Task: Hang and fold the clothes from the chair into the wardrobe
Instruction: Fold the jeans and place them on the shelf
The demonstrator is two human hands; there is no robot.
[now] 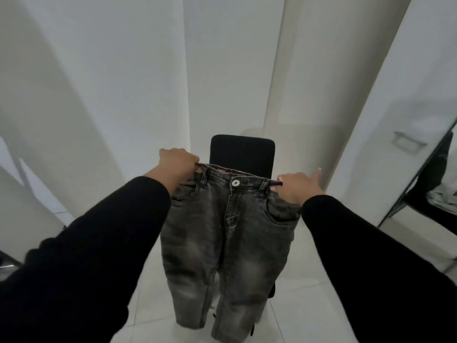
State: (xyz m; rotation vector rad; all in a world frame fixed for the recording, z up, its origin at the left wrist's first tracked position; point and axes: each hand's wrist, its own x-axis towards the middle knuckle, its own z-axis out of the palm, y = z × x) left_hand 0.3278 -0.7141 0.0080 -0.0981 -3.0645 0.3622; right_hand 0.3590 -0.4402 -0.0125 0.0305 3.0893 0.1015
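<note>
Presently held up for sorting: one pair of faded dark-grey denim jeans with a pale metal waist button point(222, 233), front facing the camera, waistband stretched level, both legs hanging free above the pale tiled floor point(296, 315).

Placement: in the air, directly in front of the black padded chair point(243, 152); only the chair's backrest and a little dark frame visible behind the denim, seat hidden, so remaining clothes there not determinable.

Progress, as judged: early in this garment's handling. Lifted clear of the chair, not yet folded, not yet hung, not yet inside the white wardrobe point(385, 95) with its metal bar handle point(409, 141) at right. Folding or hanging and stowing all outstanding.

Left hand point(178, 163): fingers curled tight over the waistband's left corner, full grip.

Right hand point(298, 188): pinching the waistband's right corner, with at least one finger extended straight outward, clear of the cloth.

Also present: black long sleeves on both arms; mirror panel at far right edge, reflecting dark and pale items, indistinct.
</note>
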